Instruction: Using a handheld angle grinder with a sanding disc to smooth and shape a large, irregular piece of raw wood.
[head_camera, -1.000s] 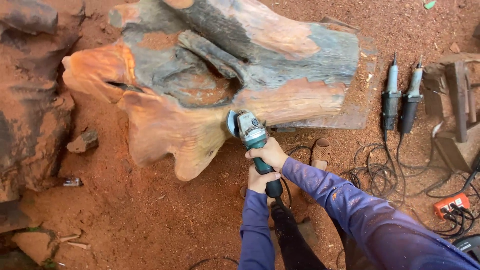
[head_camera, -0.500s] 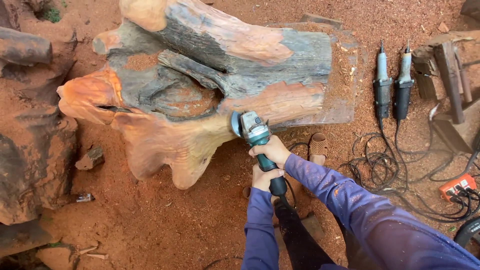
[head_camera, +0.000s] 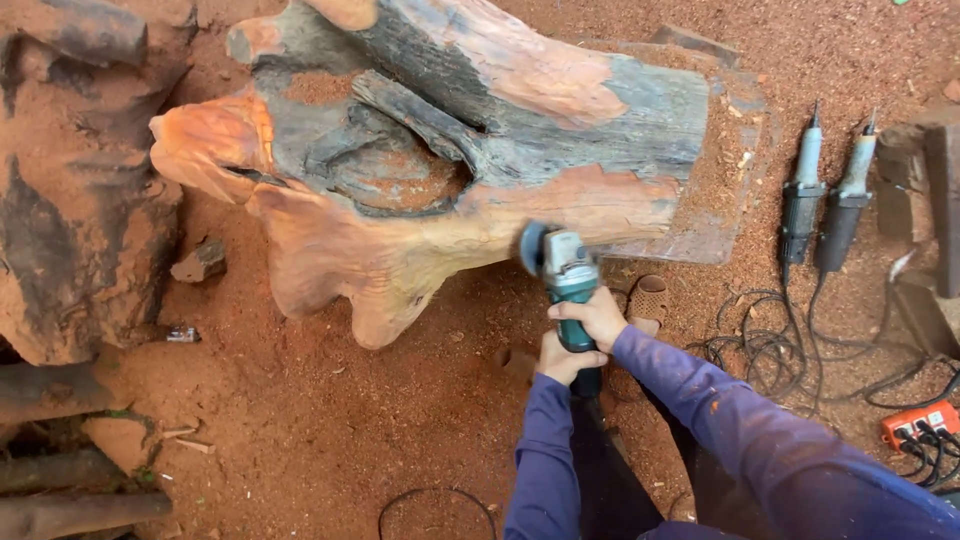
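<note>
We wrap the fingers of our right hand (head_camera: 597, 316) and left hand (head_camera: 562, 357) tightly around a teal grinder (head_camera: 566, 275) at centre frame, its disc against the lower edge of a big reddish stump (head_camera: 440, 170) filling the upper middle. Two more power tools (head_camera: 825, 205) lie at right on the sawdust-covered ground (head_camera: 300, 420), cords tangled near an orange power strip (head_camera: 915, 425).

Single head-worn view, looking steeply down, fairly near, over stump (head_camera: 450, 170) and red ground (head_camera: 300, 420)
</note>
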